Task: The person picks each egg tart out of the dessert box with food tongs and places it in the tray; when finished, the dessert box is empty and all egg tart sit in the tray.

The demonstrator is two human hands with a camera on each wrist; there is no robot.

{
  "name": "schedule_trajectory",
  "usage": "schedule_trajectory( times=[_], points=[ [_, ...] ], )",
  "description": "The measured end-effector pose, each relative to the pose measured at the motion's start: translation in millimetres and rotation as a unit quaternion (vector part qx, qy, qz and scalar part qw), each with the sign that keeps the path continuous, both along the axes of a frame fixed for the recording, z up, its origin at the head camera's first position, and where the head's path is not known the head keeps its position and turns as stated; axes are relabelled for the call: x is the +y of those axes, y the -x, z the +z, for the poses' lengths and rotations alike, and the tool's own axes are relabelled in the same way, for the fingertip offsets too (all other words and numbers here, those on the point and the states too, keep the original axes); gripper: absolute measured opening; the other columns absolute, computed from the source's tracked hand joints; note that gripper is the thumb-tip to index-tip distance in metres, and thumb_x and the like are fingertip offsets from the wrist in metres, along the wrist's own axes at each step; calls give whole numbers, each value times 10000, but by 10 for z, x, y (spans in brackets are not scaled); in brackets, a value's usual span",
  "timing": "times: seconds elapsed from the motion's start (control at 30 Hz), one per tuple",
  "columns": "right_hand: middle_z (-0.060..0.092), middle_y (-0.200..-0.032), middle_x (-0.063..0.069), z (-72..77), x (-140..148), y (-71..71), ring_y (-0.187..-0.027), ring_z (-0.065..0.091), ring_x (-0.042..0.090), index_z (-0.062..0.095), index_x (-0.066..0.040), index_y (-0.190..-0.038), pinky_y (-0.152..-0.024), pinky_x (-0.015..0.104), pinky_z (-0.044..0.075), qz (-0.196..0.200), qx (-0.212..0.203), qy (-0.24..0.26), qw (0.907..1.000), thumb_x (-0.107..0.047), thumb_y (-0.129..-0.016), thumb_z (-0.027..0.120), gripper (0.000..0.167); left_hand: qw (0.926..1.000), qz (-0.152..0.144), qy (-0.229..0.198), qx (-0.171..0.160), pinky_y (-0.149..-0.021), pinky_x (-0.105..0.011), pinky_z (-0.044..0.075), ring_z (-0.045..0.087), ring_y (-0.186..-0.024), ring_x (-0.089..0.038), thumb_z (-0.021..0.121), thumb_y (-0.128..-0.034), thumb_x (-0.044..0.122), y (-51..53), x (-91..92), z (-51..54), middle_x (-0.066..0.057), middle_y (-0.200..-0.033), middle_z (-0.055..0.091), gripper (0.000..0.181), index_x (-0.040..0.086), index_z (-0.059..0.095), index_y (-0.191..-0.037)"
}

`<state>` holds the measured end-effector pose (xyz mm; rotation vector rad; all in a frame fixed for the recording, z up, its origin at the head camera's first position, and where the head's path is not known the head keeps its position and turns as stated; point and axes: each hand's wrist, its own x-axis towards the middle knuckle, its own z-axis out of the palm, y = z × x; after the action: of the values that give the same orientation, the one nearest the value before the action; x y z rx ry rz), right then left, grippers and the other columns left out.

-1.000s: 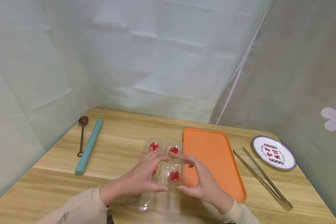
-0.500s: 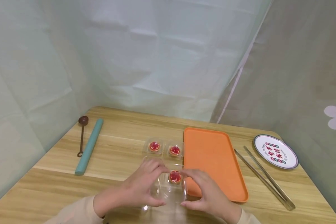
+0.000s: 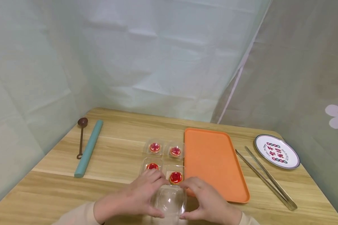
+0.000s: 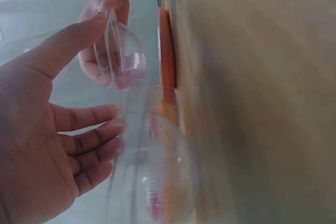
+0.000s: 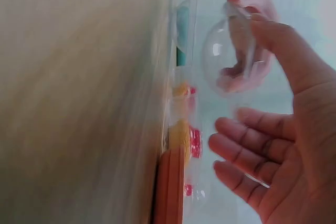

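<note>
A clear plastic lid or box (image 3: 170, 201) is held above the table between both hands in the head view. My left hand (image 3: 143, 195) grips its left side, thumb near the front corner and fingers at the back. On its right side my right hand (image 3: 209, 201) grips it the same way. The wrist views show the clear piece (image 4: 123, 56) raised and tilted on edge, the thumbs at its rim. Just behind the hands sits a clear box with a red-topped tart (image 3: 176, 177); another tart (image 3: 152, 167) is partly behind my left fingers.
Two more boxed tarts (image 3: 154, 147) (image 3: 175, 151) stand farther back. Right of them lies an orange tray (image 3: 214, 162), then metal tongs (image 3: 267, 178) and a white plate (image 3: 277, 152). At the left are a teal roll (image 3: 89, 148) and a brown ladle (image 3: 81, 134).
Both hands have moved toward the front edge with the clear piece between them. The front tarts, earlier partly covered by the hands and the clear plastic, show more fully.
</note>
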<state>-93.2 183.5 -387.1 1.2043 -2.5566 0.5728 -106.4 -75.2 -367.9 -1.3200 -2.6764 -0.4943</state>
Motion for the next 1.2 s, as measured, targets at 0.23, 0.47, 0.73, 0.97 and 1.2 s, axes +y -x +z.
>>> schedule_trajectory(
  times=[0.23, 0.47, 0.73, 0.97, 1.2],
  points=[
    [573, -1146, -108, -29, -25, -21, -1042, 554, 37, 565, -192, -1193, -889, 247, 522, -98, 27, -562, 9984, -656, -703, 722, 693, 9991, -50, 308, -285, -884, -247, 431, 420, -1002, -67, 782, -646, 614, -10, 11, -55, 104, -1078, 508, 730, 138, 598, -1168],
    [592, -1124, -97, -58, -32, -23, -1033, 552, 48, 562, -160, -1212, -900, 255, 518, -44, 100, -839, 9964, -670, -719, 697, 722, 9982, -68, 521, -300, -927, -271, 436, 425, -1031, -75, 776, -653, 616, -11, 13, -71, 96, -1101, 515, 747, 136, 596, -1196],
    [604, -1131, -93, -71, -29, -30, -1012, 543, 43, 594, -134, -1218, -884, 234, 512, 125, 295, -996, 9945, -660, -733, 690, 721, 9971, -65, 698, -299, -934, -279, 439, 425, -1045, -85, 777, -644, 623, -15, 5, -96, 93, -1114, 505, 779, 134, 596, -1223],
    [616, -1122, -86, -53, -36, -47, -992, 555, 57, 610, -131, -1217, -867, 228, 515, 127, 573, -1179, 9913, -650, -734, 694, 714, 9972, -97, 724, -147, -929, -283, 438, 429, -1046, -89, 780, -633, 626, -19, 7, -92, 88, -1115, 508, 780, 146, 602, -1222],
    [629, -1122, -76, -23, -36, -66, -996, 579, 67, 616, -125, -1217, -869, 243, 525, 70, 653, -1263, 9898, -645, -725, 702, 721, 9979, -70, 629, -124, -913, -268, 436, 431, -1040, -87, 792, -615, 628, -33, 2, -62, 96, -1111, 513, 788, 167, 605, -1225]
  ],
)
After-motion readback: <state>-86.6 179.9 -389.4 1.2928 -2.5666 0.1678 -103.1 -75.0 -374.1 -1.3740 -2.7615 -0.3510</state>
